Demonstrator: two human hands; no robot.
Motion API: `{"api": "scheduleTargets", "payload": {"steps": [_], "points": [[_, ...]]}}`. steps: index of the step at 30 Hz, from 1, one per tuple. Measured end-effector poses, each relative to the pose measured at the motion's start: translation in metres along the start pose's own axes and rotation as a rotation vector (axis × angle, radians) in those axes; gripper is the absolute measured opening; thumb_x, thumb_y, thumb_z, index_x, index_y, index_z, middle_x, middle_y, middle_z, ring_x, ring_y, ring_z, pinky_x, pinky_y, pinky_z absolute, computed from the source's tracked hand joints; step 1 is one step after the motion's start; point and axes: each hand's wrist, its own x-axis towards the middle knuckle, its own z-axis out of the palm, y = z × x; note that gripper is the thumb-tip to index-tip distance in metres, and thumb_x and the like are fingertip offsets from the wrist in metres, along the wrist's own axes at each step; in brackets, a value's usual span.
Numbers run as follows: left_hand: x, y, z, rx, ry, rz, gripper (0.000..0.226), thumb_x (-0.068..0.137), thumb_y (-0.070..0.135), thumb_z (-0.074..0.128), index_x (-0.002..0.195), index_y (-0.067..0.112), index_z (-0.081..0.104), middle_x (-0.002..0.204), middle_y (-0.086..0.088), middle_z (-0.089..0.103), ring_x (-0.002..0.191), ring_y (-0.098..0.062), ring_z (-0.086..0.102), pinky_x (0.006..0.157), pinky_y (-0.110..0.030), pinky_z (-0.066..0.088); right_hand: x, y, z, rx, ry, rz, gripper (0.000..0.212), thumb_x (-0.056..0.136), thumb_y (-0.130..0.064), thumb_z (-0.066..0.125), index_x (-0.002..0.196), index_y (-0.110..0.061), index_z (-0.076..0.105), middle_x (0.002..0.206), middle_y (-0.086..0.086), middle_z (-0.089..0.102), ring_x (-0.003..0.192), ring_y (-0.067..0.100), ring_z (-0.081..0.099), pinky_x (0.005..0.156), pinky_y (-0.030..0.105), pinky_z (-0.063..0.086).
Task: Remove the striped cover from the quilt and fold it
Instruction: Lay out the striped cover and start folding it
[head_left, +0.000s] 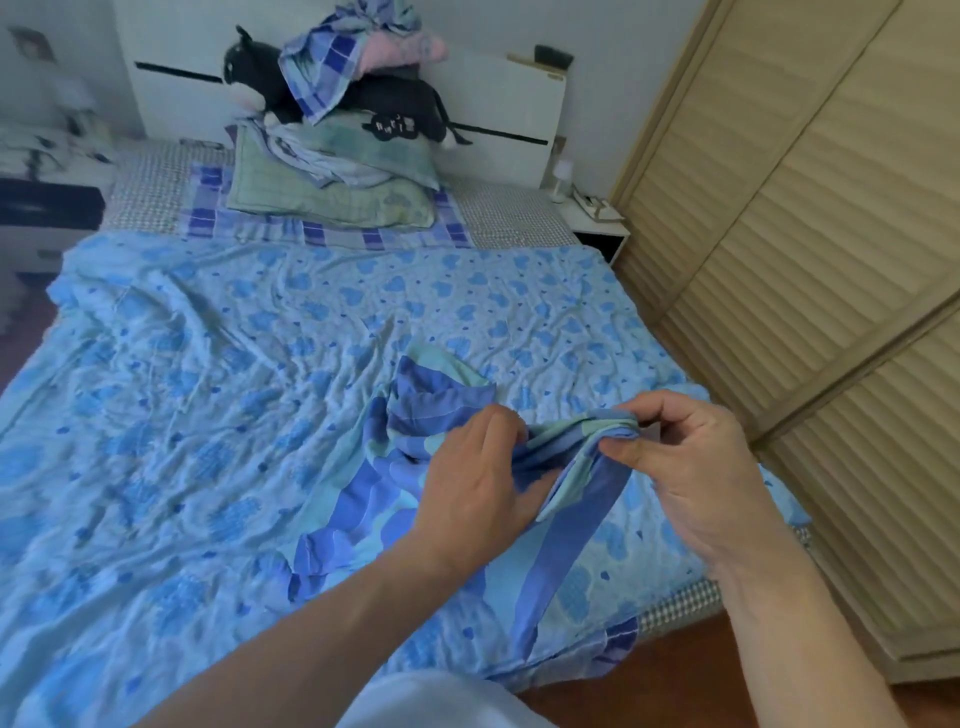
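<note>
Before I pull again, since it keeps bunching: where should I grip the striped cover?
Grip the striped cover at its gathered edge, raised between both hands, from the near bed side. The left hand and right hand already pinch there; elsewhere it lies flat on the quilt.

Worn on the head, standing at the foot corner of the bed (156, 467), looking forward and down along its length toward the headboard (493, 93). Close over both forearms, with the left hand (478, 478) and right hand (696, 467) low in frame. Wide-angle, bending the wardrobe (831, 260) at right.
</note>
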Motion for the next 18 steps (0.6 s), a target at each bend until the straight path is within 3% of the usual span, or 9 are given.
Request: {"api": "scheduleTargets", "payload": {"steps": [2,4,6,9,13,18], "points": [[0.001,0.009,0.008,-0.057,0.068,0.032,0.032,0.096,0.048,0.052,0.093,0.019,0.039,0.092,0.002,0.047,0.071,-0.021,0.048,0.059,-0.026,0.032,0.007,-0.007,-0.011,-0.071,-0.017,-0.034,0.038,0.059,-0.045,0.089,0.085,-0.02,0.078,0.078,0.003,0.074,0.073,0.015,0.07,0.069,0.024,0.056],[0.004,0.021,0.015,-0.083,0.103,0.095,0.027,0.1,0.044,0.043,0.095,0.018,0.041,0.101,0.002,0.045,0.075,-0.023,0.05,0.061,-0.029,0.035,0.015,-0.017,-0.02,-0.171,-0.066,-0.095,0.021,0.067,-0.029,0.087,0.084,-0.021,0.078,0.077,0.002,0.073,0.072,0.013,0.068,0.069,0.023,0.054],[0.013,0.03,0.017,-0.085,0.096,0.095,0.023,0.097,0.039,0.052,0.099,0.017,0.043,0.102,0.002,0.049,0.078,-0.021,0.053,0.064,-0.029,0.039,0.021,-0.026,-0.027,-0.216,-0.146,-0.165,0.013,0.074,-0.014,0.083,0.083,-0.022,0.078,0.077,0.0,0.071,0.071,0.013,0.067,0.067,0.021,0.052],[0.038,0.044,0.007,-0.038,0.046,0.039,0.03,0.087,0.042,0.062,0.104,0.025,0.044,0.091,0.005,0.059,0.073,-0.013,0.052,0.06,-0.023,0.036,0.021,-0.045,-0.035,-0.189,-0.228,-0.239,0.009,0.077,-0.024,0.081,0.085,-0.021,0.079,0.076,-0.001,0.068,0.069,0.013,0.066,0.063,0.017,0.049],[0.064,0.051,-0.006,0.039,0.026,0.152,0.013,0.087,0.029,0.055,0.1,0.027,0.052,0.084,0.008,0.061,0.07,-0.016,0.058,0.056,-0.037,0.049,0.025,-0.065,-0.055,-0.152,-0.203,-0.339,0.017,0.075,-0.032,0.083,0.089,-0.024,0.079,0.079,-0.003,0.07,0.072,0.013,0.067,0.065,0.017,0.051],[0.084,0.017,0.009,-0.012,-0.11,-0.165,0.009,0.092,0.019,0.052,0.096,0.027,0.05,0.088,0.012,0.059,0.08,-0.012,0.057,0.072,-0.04,0.051,0.049,-0.06,-0.075,0.009,0.014,-0.212,0.029,0.057,-0.034,0.085,0.083,-0.023,0.08,0.083,-0.001,0.076,0.079,0.012,0.072,0.073,0.02,0.055]]}}
